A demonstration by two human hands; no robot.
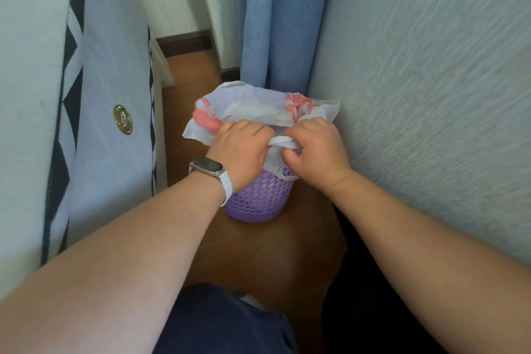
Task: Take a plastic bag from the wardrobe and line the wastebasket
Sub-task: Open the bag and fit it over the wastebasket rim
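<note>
Bag (258, 108) draped in and over bin (258, 198), mouth open beyond the knuckles, near hem bunched directly under both fists. Left hand (240, 149) and right hand (314, 149) equally close, fingers curled tight, pinching that twisted hem at the near rim.

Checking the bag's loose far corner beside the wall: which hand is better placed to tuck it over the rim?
Probably the right hand: it grips the white plastic bag nearest that flap, on the purple perforated wastebasket's wall side.
</note>
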